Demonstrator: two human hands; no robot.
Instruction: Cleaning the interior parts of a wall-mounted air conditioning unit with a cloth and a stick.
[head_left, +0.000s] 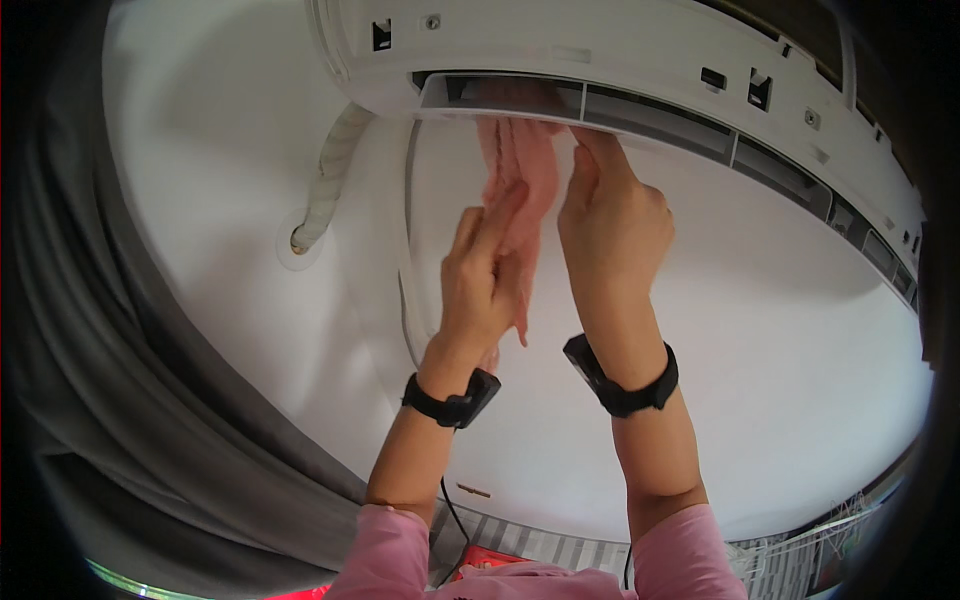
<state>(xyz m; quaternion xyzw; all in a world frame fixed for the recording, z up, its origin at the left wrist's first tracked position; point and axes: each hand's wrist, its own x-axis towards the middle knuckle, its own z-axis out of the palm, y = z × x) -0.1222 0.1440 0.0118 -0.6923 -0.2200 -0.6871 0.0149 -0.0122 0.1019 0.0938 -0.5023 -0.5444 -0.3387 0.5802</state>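
A white wall-mounted split air conditioner (637, 82) spans the top of the view, its long air outlet (517, 91) facing me. Out of the outlet's left bay hangs a thin pink cloth (517, 154), its upper part visible through the slot. My left hand (480, 270) grips the hanging cloth below the outlet, with a loose end dangling under the fingers. To the right, my right hand (616, 217) is raised to the lower lip of the outlet beside the cloth. Its fingertips are hidden behind that lip, so its grip is unclear.
A wrapped pipe (337, 172) enters the white wall (750, 360) through a round cover at left. Dark grey curtains (150, 405) hang along the left side. Low down are a red object (491, 556), a black cable (452, 506) and wire hangers (825, 525) at right.
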